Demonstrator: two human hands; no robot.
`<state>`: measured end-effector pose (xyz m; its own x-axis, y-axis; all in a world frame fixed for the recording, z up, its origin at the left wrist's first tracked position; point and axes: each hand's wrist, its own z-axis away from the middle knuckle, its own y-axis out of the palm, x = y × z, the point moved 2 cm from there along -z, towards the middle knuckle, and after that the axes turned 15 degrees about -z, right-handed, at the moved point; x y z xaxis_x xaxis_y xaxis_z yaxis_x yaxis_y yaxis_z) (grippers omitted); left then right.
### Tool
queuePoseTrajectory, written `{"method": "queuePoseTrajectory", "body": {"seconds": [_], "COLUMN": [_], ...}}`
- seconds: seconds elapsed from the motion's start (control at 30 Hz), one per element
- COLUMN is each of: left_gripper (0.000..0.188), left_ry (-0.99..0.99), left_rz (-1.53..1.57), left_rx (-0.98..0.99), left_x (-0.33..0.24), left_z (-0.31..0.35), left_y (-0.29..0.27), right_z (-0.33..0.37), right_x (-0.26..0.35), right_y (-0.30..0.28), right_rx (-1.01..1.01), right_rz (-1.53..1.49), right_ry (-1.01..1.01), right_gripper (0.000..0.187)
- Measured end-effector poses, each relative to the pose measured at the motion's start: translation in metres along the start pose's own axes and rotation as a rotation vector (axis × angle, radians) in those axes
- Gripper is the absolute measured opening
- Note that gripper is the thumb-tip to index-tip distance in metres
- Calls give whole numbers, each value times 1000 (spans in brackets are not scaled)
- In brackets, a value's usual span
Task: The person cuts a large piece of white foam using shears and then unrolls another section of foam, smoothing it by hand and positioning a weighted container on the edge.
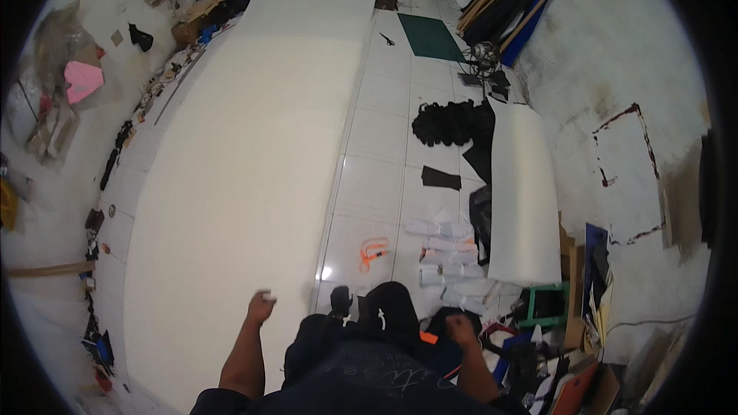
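A long cream-white sheet [238, 161] stretches over the tiled floor from near my body to the far end, where its top looks curled. Over its near right part is my left hand [261, 307], fingers closed around a small whitish thing [268, 297] whose kind I cannot make out. My right hand [461, 331] is at my right side, above dark clutter next to my knee. Its fingers look curled, and whatever they may hold is hidden. An orange looped cord or strap [373, 252] lies on the tiles between the sheet and the white bundles.
Scissors [387, 39] and a dark green mat [430, 36] lie farther off. To the right are black scalloped pieces [444, 124], a curved white sheet [524, 192], rolled white bundles [450, 270] and a green stool [544, 304]. Long rolls [511, 0] lean against the right wall.
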<state>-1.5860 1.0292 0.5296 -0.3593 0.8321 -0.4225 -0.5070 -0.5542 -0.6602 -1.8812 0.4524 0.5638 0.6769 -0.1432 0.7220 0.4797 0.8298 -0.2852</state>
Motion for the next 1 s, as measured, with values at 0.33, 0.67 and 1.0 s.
{"method": "queuePoseTrajectory", "body": {"seconds": [0.33, 0.67, 1.0], "left_gripper": [40, 58, 45], "left_ry": [131, -397, -218], "left_rz": [247, 137, 114], "left_rx": [-307, 476, -163], "left_x": [-298, -374, -650], "left_z": [-217, -273, -586], "left_y": [-98, 56, -115], "right_z": [-168, -578, -760], "right_x": [85, 540, 707], "right_y": [-20, -116, 3], "right_rx": [17, -131, 150], "right_rz": [37, 41, 194], "right_ry": [408, -286, -95], "right_gripper": [19, 22, 29]}}
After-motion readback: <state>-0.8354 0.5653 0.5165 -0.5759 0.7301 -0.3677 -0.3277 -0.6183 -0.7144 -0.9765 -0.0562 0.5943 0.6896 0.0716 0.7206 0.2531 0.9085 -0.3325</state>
